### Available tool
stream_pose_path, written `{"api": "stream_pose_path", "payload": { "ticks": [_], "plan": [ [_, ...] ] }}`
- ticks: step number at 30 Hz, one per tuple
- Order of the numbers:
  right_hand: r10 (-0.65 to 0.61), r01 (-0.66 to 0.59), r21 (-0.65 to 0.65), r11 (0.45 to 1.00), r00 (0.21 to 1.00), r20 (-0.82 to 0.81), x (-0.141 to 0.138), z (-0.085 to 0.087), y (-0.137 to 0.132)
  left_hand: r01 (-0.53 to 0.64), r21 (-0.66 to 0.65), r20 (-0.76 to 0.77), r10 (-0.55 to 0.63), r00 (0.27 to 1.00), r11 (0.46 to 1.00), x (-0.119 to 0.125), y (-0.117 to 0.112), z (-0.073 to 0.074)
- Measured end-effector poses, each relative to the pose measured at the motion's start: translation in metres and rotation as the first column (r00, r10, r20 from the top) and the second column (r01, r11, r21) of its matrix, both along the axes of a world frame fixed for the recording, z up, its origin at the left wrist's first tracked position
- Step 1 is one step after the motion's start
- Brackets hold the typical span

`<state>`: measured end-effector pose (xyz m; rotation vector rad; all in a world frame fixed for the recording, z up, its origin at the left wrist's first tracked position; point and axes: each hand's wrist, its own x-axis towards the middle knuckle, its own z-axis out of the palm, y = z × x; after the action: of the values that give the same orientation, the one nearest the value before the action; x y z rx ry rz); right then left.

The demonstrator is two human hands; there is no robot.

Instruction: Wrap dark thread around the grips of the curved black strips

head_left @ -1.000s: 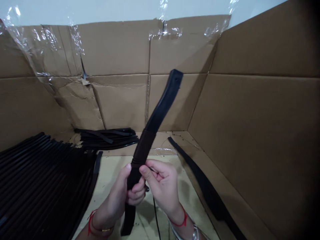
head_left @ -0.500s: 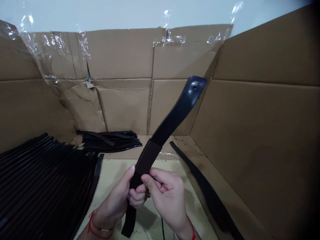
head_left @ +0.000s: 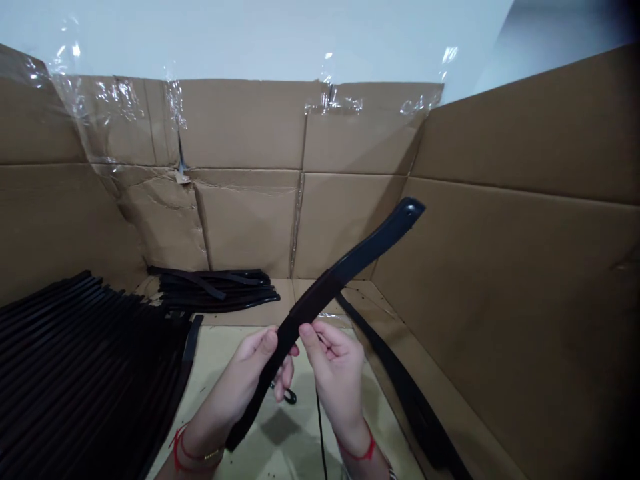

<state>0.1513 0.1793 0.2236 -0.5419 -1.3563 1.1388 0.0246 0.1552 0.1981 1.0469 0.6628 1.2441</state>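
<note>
Cardboard walls (head_left: 240,133) patched with clear plastic enclose the work area. A black strap (head_left: 313,308) is clasped by the left hand (head_left: 233,390), and the right hand (head_left: 335,377) is pinched against it just beside, the hands being close together. Its long axis lies diagonally, the holed end pointing up and right, the other end down and left.

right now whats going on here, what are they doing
A person is handling a long black strap with a brown wrapped section along it. Their left hand grips it just below that section, and their right hand sits beside it, fingers pinched. Around them, inside a cardboard enclosure, lie a big stack of black strips, a smaller bundle and a single black strip.
</note>
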Motion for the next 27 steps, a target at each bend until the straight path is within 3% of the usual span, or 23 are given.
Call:
{"api": "stream_pose_path", "payload": {
  "ticks": [2, 4, 5, 7, 8, 10, 12, 13, 15, 17, 19, 21, 23, 24, 25, 27],
  "plan": [
    [0.173, -0.172, -0.065, 0.983, 0.985, -0.001, 0.003, -0.001, 0.007, 0.008, -0.065, 0.061, -0.004, 0.998, 0.998, -0.004, -0.003, 0.0],
    [0.359, -0.36, -0.144, 0.922, 0.933, -0.033, 0.006, -0.004, 0.012, 0.159, -0.108, 0.153, -0.141, 0.978, 0.981, -0.007, -0.003, -0.003],
    [0.406, -0.409, -0.158, 0.899, 0.912, -0.051, 0.006, -0.006, 0.014, 0.274, -0.108, 0.184, -0.252, 0.95, 0.956, -0.007, -0.002, -0.006],
    [0.375, -0.378, -0.127, 0.917, 0.926, -0.05, 0.004, -0.009, 0.015, 0.42, -0.096, 0.171, -0.401, 0.9, 0.902, -0.003, 0.002, -0.01],
    [0.306, -0.309, -0.093, 0.947, 0.951, -0.048, 0.002, -0.01, 0.015, 0.39, -0.092, 0.119, -0.379, 0.918, 0.916, 0.0, 0.005, -0.011],
    [0.122, -0.124, -0.031, 0.992, 0.991, -0.059, -0.002, -0.011, 0.016, 0.116, -0.041, -0.039, -0.118, 0.992, 0.992, 0.007, 0.007, -0.011],
    [-0.016, 0.015, -0.006, 1.0, 0.996, -0.083, -0.004, -0.01, 0.017, -0.19, 0.069, -0.197, 0.2, 0.96, 0.979, 0.012, 0.004, -0.009],
    [-0.028, 0.028, 0.0, 1.0, 0.996, -0.079, -0.003, -0.009, 0.018, -0.246, 0.111, -0.254, 0.267, 0.93, 0.963, 0.011, 0.002, -0.007],
    [0.081, -0.081, -0.001, 0.997, 0.997, -0.012, 0.002, -0.005, 0.019, -0.15, 0.118, -0.319, 0.181, 0.93, 0.982, 0.004, -0.002, -0.004],
    [0.285, -0.285, -0.015, 0.958, 0.955, 0.08, 0.01, -0.001, 0.018, 0.102, 0.066, -0.294, -0.079, 0.952, 0.993, -0.006, -0.003, -0.002],
    [0.369, -0.372, -0.005, 0.928, 0.92, 0.13, 0.016, 0.001, 0.017, 0.266, 0.062, -0.279, -0.239, 0.93, 0.962, -0.013, -0.001, -0.001],
    [0.237, -0.245, 0.053, 0.968, 0.964, 0.12, 0.017, 0.001, 0.016, 0.223, 0.093, -0.311, -0.185, 0.932, 0.97, -0.013, 0.002, 0.0],
    [0.066, -0.074, 0.085, 0.994, 0.994, 0.086, 0.014, 0.0, 0.017, 0.013, 0.132, -0.348, 0.034, 0.937, 0.991, -0.009, 0.003, -0.002],
    [0.047, -0.052, 0.074, 0.996, 0.996, 0.072, 0.012, 0.0, 0.017, -0.079, 0.134, -0.345, 0.121, 0.931, 0.988, -0.007, 0.003, -0.004],
    [0.087, -0.09, 0.048, 0.995, 0.994, 0.061, 0.01, -0.001, 0.017, -0.103, 0.121, -0.313, 0.136, 0.94, 0.987, -0.006, 0.002, -0.005],
    [0.273, -0.271, -0.032, 0.962, 0.96, 0.056, 0.009, -0.002, 0.018, 0.121, 0.064, -0.164, -0.109, 0.98, 0.991, -0.007, -0.001, -0.008]
  ]
}}
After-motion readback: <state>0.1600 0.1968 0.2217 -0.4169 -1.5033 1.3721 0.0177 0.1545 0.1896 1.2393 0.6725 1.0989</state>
